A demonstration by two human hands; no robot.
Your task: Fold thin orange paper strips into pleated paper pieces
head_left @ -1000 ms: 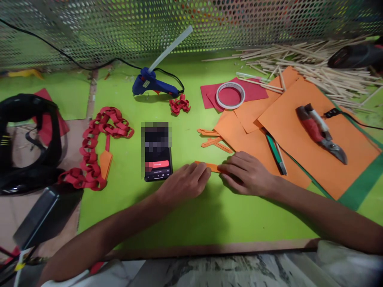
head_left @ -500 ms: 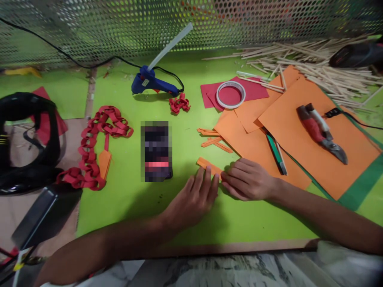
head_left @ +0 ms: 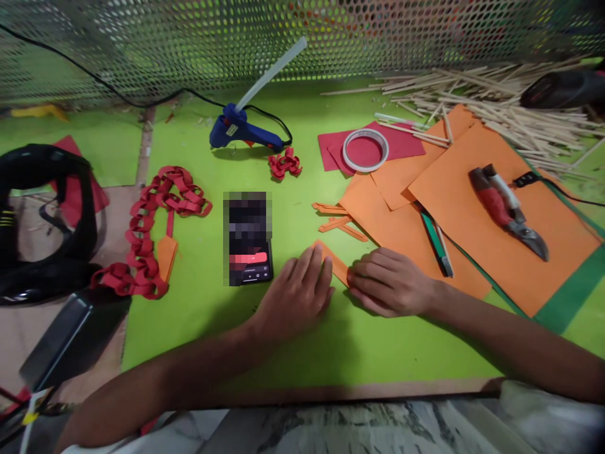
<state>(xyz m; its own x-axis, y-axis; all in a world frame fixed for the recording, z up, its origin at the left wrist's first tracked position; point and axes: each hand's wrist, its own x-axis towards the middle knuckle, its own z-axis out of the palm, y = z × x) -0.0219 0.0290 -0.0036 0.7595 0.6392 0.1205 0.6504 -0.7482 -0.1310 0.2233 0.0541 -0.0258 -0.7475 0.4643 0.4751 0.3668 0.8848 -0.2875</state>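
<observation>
An orange paper strip (head_left: 336, 263) lies slanted on the green tabletop between my hands. My left hand (head_left: 302, 287) rests palm down, its fingers stretched forward and the tips touching the strip's far left end. That end looks like a pointed corner, partly under the fingers. Curled around the near right end is my right hand (head_left: 392, 282), fingers bent and closed on the paper. Several narrow folded orange paper strips (head_left: 338, 224) lie just beyond. To the left of my left hand is a phone (head_left: 255, 268), its screen mostly blurred out.
Orange paper sheets (head_left: 501, 277) carry red-handled pruning shears (head_left: 503, 205) and a green cutter knife (head_left: 435, 243). A tape roll (head_left: 365, 151), blue glue gun (head_left: 243, 131) and wooden sticks (head_left: 520, 120) lie farther back. Left are a red paper chain (head_left: 142, 227) and black headband-like object (head_left: 89, 214).
My left hand has slid a little left along the strip. The strip's far end now shows a pointed corner instead of a straight narrow end. My right hand stays in place.
</observation>
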